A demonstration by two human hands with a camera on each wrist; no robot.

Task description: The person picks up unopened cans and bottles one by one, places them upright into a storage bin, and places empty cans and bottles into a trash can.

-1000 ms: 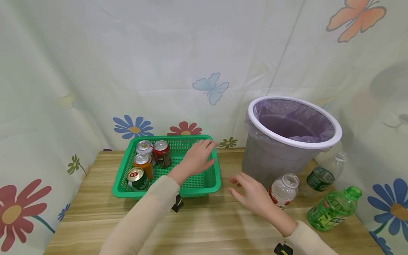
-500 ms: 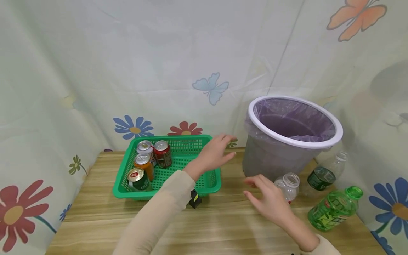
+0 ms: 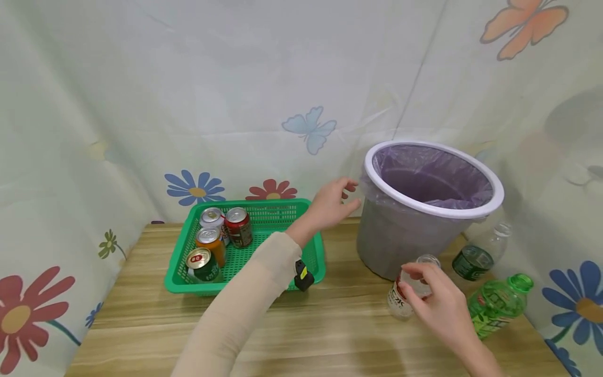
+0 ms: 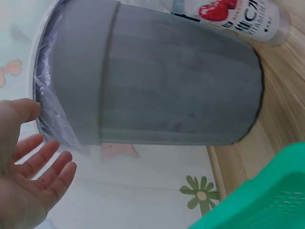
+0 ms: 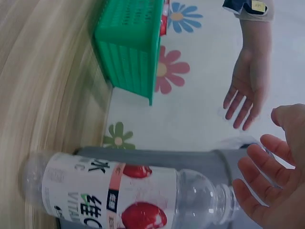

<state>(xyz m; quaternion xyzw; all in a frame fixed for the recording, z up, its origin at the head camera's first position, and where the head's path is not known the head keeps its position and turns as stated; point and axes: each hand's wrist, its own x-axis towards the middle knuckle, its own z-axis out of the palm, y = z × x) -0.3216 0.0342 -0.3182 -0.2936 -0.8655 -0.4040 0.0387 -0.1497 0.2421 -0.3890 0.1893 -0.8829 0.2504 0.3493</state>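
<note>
My left hand (image 3: 330, 205), its fingers loosely bent, is beside the left rim of a grey trash bin (image 3: 394, 243) lined with a purple bag. In the left wrist view that hand (image 4: 33, 176) holds nothing; whether it touches the bag is unclear. My right hand (image 3: 440, 306) hovers at a clear plastic bottle (image 3: 399, 306) with a white label and red fruit, partly covering it in the head view. The right wrist view has the bottle (image 5: 143, 195) upright against the bin, uncapped, with my right fingers (image 5: 259, 176) spread near its neck, not wrapped round it.
A green plastic basket (image 3: 256, 203) with several drink cans (image 3: 211, 241) stands at the left. Right of the bin are a clear bottle with a dark green label (image 3: 473, 262) and a green bottle (image 3: 500, 301). Patterned cloth (image 3: 235, 104) hangs behind the wooden table (image 3: 330, 335).
My left hand has moved right and up, from above the basket to the bin's rim. My right hand has moved right and slightly down, to the clear bottle with the red fruit label.
</note>
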